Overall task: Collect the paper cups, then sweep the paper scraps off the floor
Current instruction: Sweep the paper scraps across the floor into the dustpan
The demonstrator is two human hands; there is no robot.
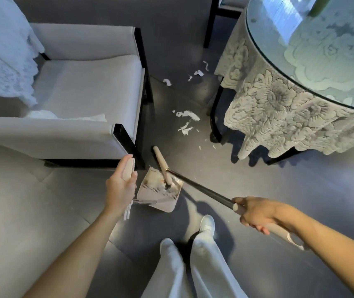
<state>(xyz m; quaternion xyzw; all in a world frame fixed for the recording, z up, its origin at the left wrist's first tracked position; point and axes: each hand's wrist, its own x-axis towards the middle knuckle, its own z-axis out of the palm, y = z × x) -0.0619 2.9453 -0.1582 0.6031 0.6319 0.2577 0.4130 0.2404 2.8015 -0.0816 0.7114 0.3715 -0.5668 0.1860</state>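
r hand (255, 214) clamped round broom (204, 190) grip, l hand (120, 186) wrapped on dustpan (161, 195) handle. broom head sits in the pan, near armchair (81, 87) corner. paper scraps (187, 115) lie on floor beyond, btwn armchair & lace-covered table (279, 108).

The person wears loose trousers (195, 265) of a pale grey-white cloth, with soft folds running the length of both legs. Below the hem of the right leg shows a white shoe (207, 224) with a rounded toe and a smooth upper. Both forearms are bare as far as the picture shows them. The left hand (120, 186) and the right hand (255, 214) are bare too, with short, pale nails.
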